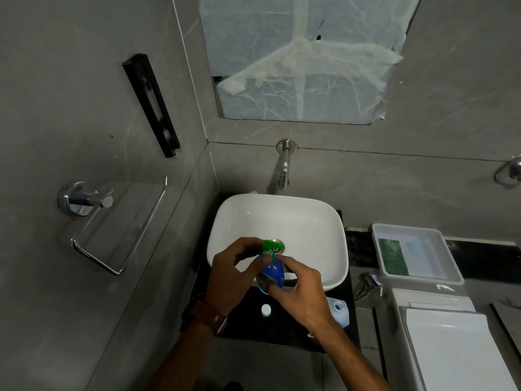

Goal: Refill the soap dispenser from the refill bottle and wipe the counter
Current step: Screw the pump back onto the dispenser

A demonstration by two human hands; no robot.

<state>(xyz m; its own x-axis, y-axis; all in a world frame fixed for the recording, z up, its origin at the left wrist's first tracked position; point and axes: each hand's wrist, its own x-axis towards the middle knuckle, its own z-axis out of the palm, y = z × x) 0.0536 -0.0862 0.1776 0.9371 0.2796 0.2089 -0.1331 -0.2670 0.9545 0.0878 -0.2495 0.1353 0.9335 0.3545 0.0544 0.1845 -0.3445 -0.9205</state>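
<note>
While both hands (225, 277) grip dispenser (269, 270): white cap (265, 309), refill bottle (338, 311) beside; sink (324, 221) behind.

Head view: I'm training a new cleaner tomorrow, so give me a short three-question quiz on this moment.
1. True or false: the white cap lies on the dark counter.
2. What does the left hand pinch? A) faucet B) green pump top C) towel ring
3. Where does the green cloth lie?

Key:
1. True.
2. B: the green pump top of the blue dispenser, whose body the right hand holds.
3. In the white tray, right of the sink.
</note>
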